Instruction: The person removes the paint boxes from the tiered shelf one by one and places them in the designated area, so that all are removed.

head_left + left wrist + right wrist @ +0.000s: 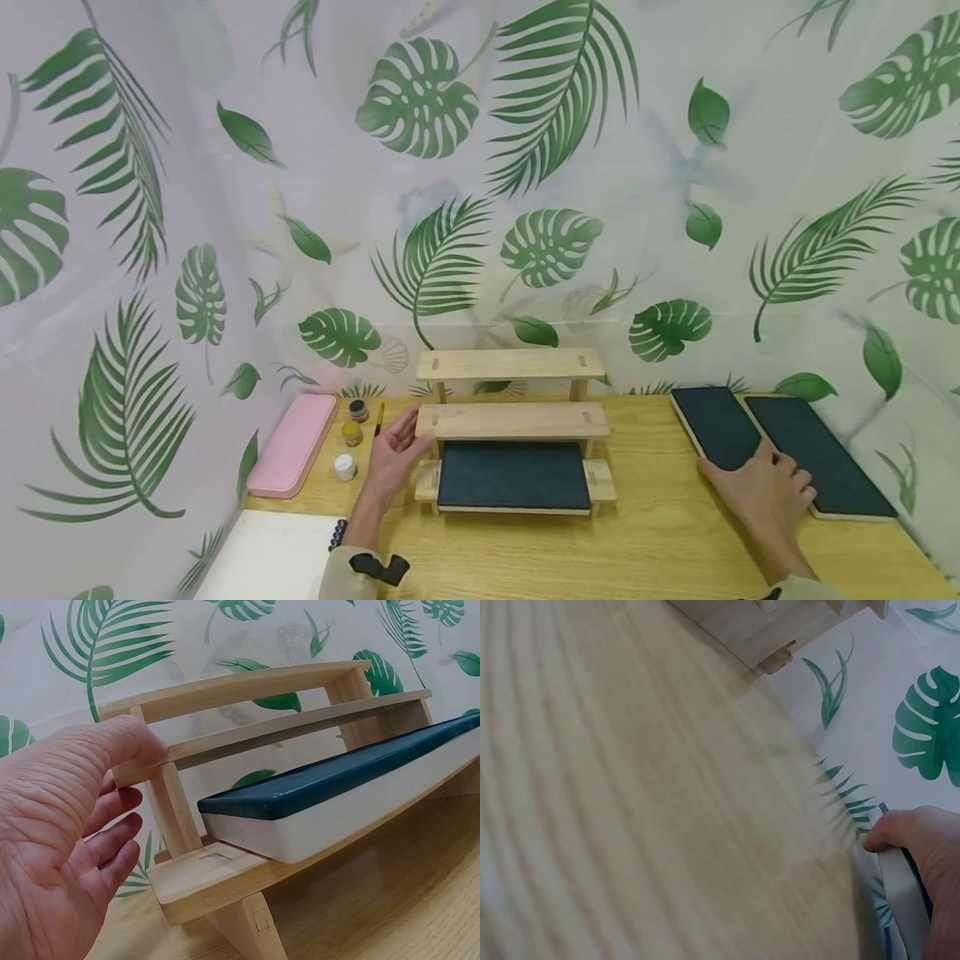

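A three-tier wooden stand (517,422) is in the middle of the table. At its left side my left hand (393,454) pinches the end of the middle tier, with the thumb (139,742) on the edge and the other fingers beside the post. On the lowest tier lies a flat box with a dark lid and white base (330,791). Over on the right, my right hand (763,492) grips the front end of a similar dark-lidded box (714,427). In the right wrist view that box's pale side (901,900) shows beside the thumb.
Another dark-lidded box (813,450) lies against the right wall. To the left are a pink case (296,446), three small jars, including a white one (345,467), a thin brush (379,418) and a white pad (266,554). Leaf-printed sheeting (525,183) encloses the table's back and sides.
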The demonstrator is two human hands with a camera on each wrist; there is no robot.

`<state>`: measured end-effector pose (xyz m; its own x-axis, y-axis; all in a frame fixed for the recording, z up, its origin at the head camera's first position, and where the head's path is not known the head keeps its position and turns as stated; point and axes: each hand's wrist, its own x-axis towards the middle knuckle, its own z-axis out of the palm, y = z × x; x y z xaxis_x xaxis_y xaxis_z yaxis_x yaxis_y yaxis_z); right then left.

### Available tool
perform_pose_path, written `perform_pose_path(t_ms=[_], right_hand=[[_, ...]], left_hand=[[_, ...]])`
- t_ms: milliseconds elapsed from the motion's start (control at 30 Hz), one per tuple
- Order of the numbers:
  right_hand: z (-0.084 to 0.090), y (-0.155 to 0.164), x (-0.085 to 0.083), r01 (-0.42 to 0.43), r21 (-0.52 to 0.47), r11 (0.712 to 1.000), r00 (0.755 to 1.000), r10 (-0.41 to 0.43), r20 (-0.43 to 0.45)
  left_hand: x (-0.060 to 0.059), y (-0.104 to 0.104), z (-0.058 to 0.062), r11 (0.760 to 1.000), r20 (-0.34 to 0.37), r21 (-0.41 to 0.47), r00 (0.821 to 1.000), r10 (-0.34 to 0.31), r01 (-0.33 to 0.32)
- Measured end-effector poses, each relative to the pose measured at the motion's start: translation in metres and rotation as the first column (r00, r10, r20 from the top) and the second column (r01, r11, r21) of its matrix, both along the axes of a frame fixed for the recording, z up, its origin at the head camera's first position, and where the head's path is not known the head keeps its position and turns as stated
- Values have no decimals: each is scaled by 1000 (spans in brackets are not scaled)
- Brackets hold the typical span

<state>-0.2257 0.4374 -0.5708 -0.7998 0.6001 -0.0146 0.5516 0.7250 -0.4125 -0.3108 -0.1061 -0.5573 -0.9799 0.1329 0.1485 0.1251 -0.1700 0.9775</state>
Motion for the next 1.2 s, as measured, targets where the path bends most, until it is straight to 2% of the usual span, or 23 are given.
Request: perform_pose_path(t_ms=[267,567,700,967,1200], right_hand=[[-9,2,-2,60,-2,998,996,-60,68],[-11,2,2,53,-26,998,998,-52,43],[-14,1,2,40,-14,999,999,-40,33],[-17,1,5,24,15,1000,998,-24,55],[-14,4,5,6,28,1000,999,-7,46]], left_hand=[[0,1,-2,1000,2,-7,1000,8,-8],[-2,2,-2,1000,-17,-28,1000,6,-6],[-1,0,-3,1000,-6,-12,1000,10,-10],[-1,-3,-6,999,10,-39,1000,4,-4],[-1,-1,-1,1000,21,-19,1000,-3,3]])
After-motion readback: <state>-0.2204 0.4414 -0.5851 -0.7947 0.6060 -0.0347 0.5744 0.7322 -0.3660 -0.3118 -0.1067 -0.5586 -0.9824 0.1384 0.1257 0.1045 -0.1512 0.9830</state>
